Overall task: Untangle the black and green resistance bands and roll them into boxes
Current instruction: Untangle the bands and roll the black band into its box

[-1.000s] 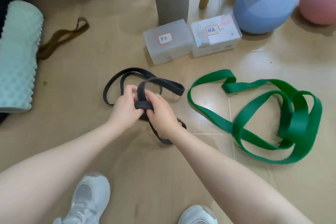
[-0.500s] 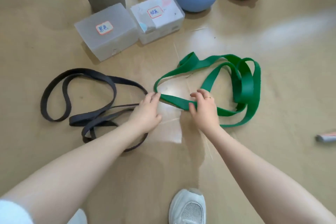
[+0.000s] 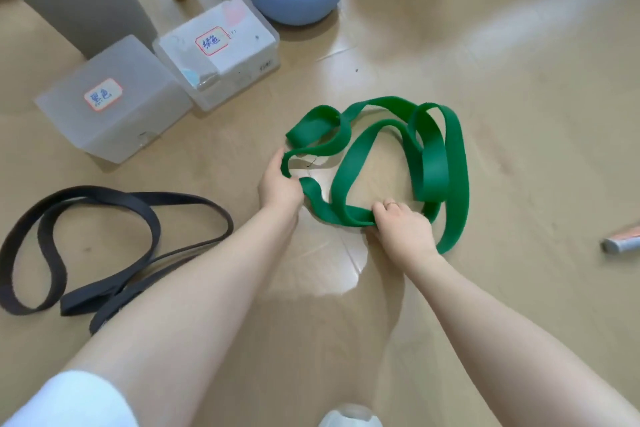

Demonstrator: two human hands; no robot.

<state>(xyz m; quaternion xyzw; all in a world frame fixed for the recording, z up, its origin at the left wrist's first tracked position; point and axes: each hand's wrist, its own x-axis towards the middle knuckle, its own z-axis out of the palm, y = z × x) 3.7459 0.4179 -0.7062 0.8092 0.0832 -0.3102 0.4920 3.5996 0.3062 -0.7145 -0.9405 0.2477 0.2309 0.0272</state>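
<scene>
In the head view, both hands are working on the green band (image 3: 434, 163), which is lying in loose, overlapping loops on the floor (image 3: 519, 87) in front of the person. The left hand (image 3: 278, 184) is gripping the band's near-left bend, its fingers curling round the strap, while the right hand (image 3: 403, 227) is pinching two crossing strands together at the near edge of the tangle. The black band (image 3: 100, 204) is lying well apart to the left, released and sprawling in a few open loops, so the two bands are already looking separated from each other. Neither is rolled yet, and both labelled boxes (image 3: 114, 104), the left one and the right-hand box (image 3: 221, 48) touching it, are sitting closed farther back; by my reckoning the rolling and boxing is all still waiting. Compared with half a second ago, the green loops are bunching closer together and curling up more at the far-left end, the hands are sitting farther apart along the strap, and the black band is lying much as it was.
</scene>
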